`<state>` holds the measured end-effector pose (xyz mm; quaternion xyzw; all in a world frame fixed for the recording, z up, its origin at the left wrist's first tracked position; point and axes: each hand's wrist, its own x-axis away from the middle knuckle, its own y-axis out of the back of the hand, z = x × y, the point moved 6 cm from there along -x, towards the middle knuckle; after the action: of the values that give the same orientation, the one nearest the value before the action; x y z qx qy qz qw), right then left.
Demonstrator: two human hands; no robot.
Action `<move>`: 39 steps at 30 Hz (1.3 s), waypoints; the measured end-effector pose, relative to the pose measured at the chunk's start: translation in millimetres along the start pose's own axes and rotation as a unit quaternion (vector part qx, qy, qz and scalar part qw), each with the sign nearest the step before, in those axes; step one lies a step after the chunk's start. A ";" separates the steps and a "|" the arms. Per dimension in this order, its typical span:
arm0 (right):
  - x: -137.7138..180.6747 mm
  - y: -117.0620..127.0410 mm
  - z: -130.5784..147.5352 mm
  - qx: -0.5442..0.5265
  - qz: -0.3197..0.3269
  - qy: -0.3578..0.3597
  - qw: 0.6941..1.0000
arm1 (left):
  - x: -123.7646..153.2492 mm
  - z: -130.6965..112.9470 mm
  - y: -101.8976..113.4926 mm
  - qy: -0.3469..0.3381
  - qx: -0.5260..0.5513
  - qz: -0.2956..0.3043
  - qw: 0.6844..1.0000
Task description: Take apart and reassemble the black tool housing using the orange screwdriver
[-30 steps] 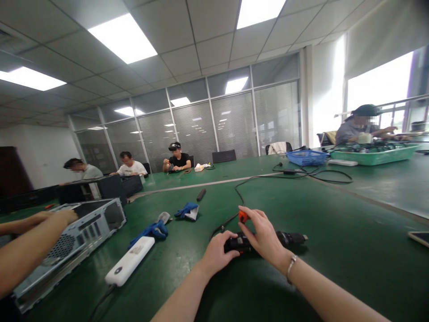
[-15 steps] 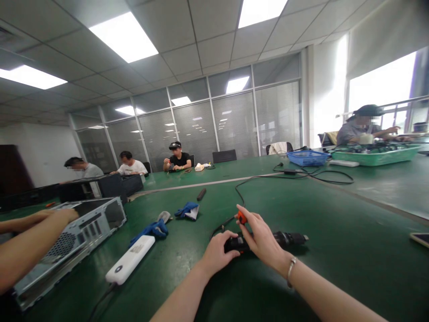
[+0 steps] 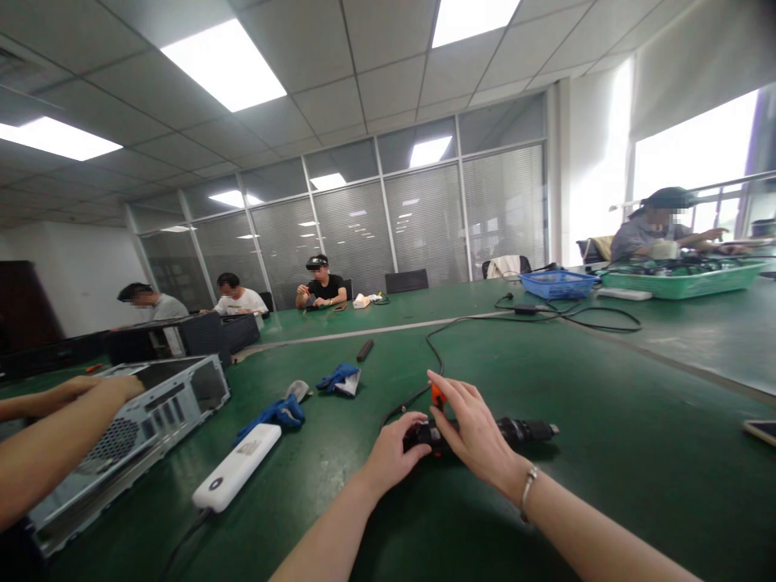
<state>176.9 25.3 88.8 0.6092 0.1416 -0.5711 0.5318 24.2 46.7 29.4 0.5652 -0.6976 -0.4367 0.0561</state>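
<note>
A black electric screwdriver (image 3: 515,431) with a cord lies on its side across the green table (image 3: 594,501) in front of me. Around its left, rear part my left hand (image 3: 394,449) is closed, thumb on the near side and fingers on the far side. Over the tool's middle is my right hand (image 3: 474,423), a bracelet at its wrist. Its fingertips pinch a small orange and black piece (image 3: 437,395) just above the tool body. The lower end of that piece is hidden, so I cannot tell its kind or whether it touches the tool.
Left, a co-worker's arms (image 3: 78,420) reach into a metal computer case (image 3: 182,412). Near it lie a white power strip (image 3: 239,467), blue gloves (image 3: 272,414) and a dark bar (image 3: 364,350). A blue basket (image 3: 556,284), green basket (image 3: 691,283) and phone (image 3: 762,431) are right.
Both hands stay almost in place. My left fingers have shifted slightly on the electric screwdriver, and the orange and black piece appears a little more upright in my right fingertips.
</note>
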 end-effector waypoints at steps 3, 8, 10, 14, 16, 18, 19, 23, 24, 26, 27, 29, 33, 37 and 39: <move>-1.2 2.4 -1.5 0.027 -0.007 0.005 1.000 | -0.4 2.8 -0.4 0.003 0.008 0.002 1.000; 2.1 1.9 -6.3 0.015 -0.022 0.027 0.999 | 0.0 12.4 -1.8 0.011 0.017 0.011 1.000; 4.0 3.1 -6.9 0.002 -0.039 0.033 0.999 | 0.4 16.4 -1.8 0.017 0.019 0.010 1.000; 7.7 10.1 -5.3 -0.054 -0.098 0.035 0.993 | 0.8 18.0 -0.5 0.019 0.022 0.012 1.000; 10.0 12.2 -3.7 -0.095 -0.120 0.025 0.988 | 1.0 14.9 0.7 0.011 0.017 0.016 1.000; 12.0 9.9 -0.5 -0.123 -0.114 0.018 0.986 | 1.2 10.8 2.2 0.006 0.013 0.019 1.000; 12.8 7.6 1.6 -0.130 -0.103 0.018 0.986 | 1.3 8.8 2.9 0.006 0.013 0.020 1.000; 15.6 0.2 8.0 -0.137 -0.093 0.033 0.986 | 1.0 3.4 4.2 0.013 0.019 0.032 0.999; 15.9 -1.0 8.5 -0.140 -0.099 0.037 0.985 | 0.7 2.5 4.3 0.014 0.020 0.035 0.999; 15.7 -4.3 8.7 -0.142 -0.105 0.042 0.983 | 0.2 1.4 4.7 0.015 0.020 0.036 0.999; 15.4 -6.1 8.8 -0.139 -0.105 0.045 0.984 | -0.1 1.1 4.9 0.015 0.020 0.035 0.999; 14.5 -9.8 9.3 -0.129 -0.102 0.052 0.985 | -0.4 1.0 5.1 0.014 0.018 0.030 0.999; 13.4 -17.7 14.0 -0.091 -0.080 0.082 0.989 | -0.1 4.8 3.7 0.019 0.002 0.024 1.000; 14.3 -22.5 23.7 -0.077 -0.046 0.147 0.985 | 0.3 10.8 3.1 0.022 -0.009 0.011 1.000; 14.5 -20.1 25.1 -0.086 -0.056 0.157 0.982 | 0.3 11.4 2.4 0.014 -0.006 0.013 1.000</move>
<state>152.0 6.6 72.2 0.6345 0.3058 -0.4831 0.5201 15.8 52.6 23.9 0.5619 -0.7011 -0.4327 0.0747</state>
